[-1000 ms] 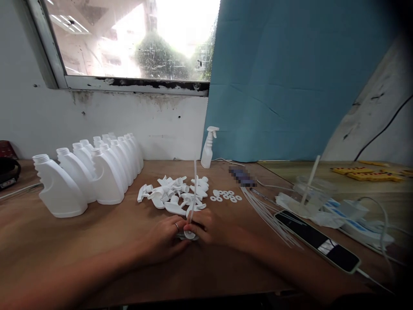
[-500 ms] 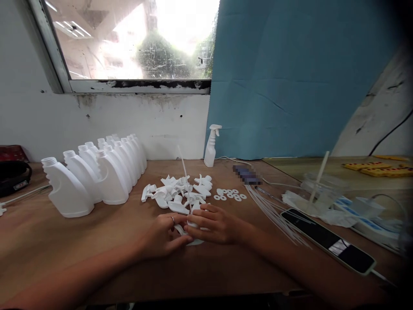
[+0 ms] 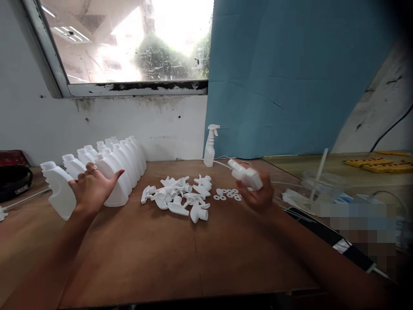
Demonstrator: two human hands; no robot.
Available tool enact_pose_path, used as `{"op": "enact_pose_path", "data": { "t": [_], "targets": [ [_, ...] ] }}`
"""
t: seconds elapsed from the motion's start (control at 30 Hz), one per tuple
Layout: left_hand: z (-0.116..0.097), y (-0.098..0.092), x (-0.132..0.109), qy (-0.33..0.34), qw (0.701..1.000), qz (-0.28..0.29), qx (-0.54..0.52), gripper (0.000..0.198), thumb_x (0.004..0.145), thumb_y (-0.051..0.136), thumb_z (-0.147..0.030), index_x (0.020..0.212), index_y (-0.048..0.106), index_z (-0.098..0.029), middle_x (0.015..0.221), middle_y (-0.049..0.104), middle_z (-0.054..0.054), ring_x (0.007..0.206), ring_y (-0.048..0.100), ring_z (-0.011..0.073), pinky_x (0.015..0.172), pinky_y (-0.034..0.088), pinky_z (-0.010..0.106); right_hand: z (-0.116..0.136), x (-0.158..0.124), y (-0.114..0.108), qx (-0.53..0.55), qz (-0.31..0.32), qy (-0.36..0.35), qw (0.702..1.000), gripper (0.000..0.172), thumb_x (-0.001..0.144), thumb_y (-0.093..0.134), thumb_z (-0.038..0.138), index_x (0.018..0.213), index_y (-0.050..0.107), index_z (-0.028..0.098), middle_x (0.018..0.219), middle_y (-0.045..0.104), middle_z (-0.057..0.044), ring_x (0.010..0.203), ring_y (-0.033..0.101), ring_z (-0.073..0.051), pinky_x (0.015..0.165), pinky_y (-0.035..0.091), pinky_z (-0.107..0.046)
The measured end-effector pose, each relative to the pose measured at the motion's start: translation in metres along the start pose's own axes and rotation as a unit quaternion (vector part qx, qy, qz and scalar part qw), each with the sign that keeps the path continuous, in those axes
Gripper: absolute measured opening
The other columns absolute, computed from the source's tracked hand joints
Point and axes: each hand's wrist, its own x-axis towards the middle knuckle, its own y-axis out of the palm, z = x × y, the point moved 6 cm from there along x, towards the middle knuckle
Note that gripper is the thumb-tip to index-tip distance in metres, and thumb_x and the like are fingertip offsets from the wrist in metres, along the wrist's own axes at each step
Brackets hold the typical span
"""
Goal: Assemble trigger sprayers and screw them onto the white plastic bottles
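Observation:
My right hand is raised over the right part of the table, closed around a white trigger spray head. A thin white tube extends leftward from the head. On the left, my left hand is among the white plastic bottles, thumb spread and fingers apart, in front of a bottle neck; whether it touches a bottle I cannot tell. Between the hands lies a heap of white spray heads. Several white ring washers lie just left of my right hand.
An assembled spray bottle stands at the back by the blue curtain. To the right are a phone with a cable and a clear container with a white stick. A black object sits far left.
Both hands have parted from the table's front middle. My left hand has moved left to the bottles; my right hand has lifted the spray head with its tube to the right.

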Motion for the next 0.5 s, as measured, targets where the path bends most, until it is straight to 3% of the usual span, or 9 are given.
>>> {"op": "enact_pose_path", "data": {
  "t": [0.1,0.2,0.3,0.4,0.5],
  "targets": [
    [-0.005,0.01,-0.005,-0.001,0.997,0.078,0.003,0.089,0.079,0.042,-0.073,0.121,0.042,0.005,0.095,0.064,0.026,0.098,0.059,0.0431,0.08,0.043,0.046,-0.018,-0.001,-0.007,0.077,-0.07,0.143,0.984,0.035,0.084,0.063,0.034,0.115,0.049,0.025,0.109,0.068,-0.01,0.091,0.067,-0.027,0.08,0.053,-0.043],
    [-0.027,0.003,-0.02,0.085,0.996,-0.003,-0.027,0.074,0.08,0.049,-0.064,0.123,0.043,-0.004,0.101,0.064,0.022,0.099,0.059,0.039,0.081,0.044,0.044,-0.028,0.004,-0.003,0.2,-0.08,0.244,0.946,0.028,0.085,0.06,0.041,0.105,0.052,0.023,0.097,0.071,-0.007,0.072,0.067,-0.022,0.07,0.053,-0.04],
    [-0.061,-0.003,-0.049,0.255,0.958,-0.112,-0.065,0.064,0.081,0.056,-0.052,0.127,0.042,-0.01,0.108,0.06,0.017,0.102,0.057,0.0344,0.093,0.04,0.046,-0.038,0.008,-0.001,0.297,-0.083,0.309,0.899,0.028,0.084,0.058,0.046,0.094,0.056,0.021,0.08,0.07,-0.005,0.05,0.06,-0.018,0.051,0.049,-0.033],
    [-0.086,0.004,-0.078,0.391,0.904,-0.119,-0.128,0.064,0.083,0.058,-0.042,0.136,0.034,-0.015,0.11,0.059,0.014,0.101,0.056,0.0304,0.096,0.039,0.046,-0.053,0.006,-0.009,0.328,-0.121,0.332,0.876,0.029,0.08,0.059,0.048,0.087,0.059,0.02,0.067,0.067,-0.003,0.037,0.051,-0.014,0.036,0.036,-0.028],
    [-0.096,0.009,-0.093,0.439,0.873,-0.121,-0.177,0.064,0.083,0.06,-0.036,0.136,0.03,-0.017,0.113,0.059,0.014,0.102,0.056,0.0296,0.092,0.04,0.045,-0.065,0.002,-0.018,0.315,-0.159,0.33,0.875,0.027,0.077,0.061,0.047,0.082,0.062,0.021,0.061,0.063,-0.002,0.036,0.048,-0.013,0.032,0.029,-0.026]
  ]
}}
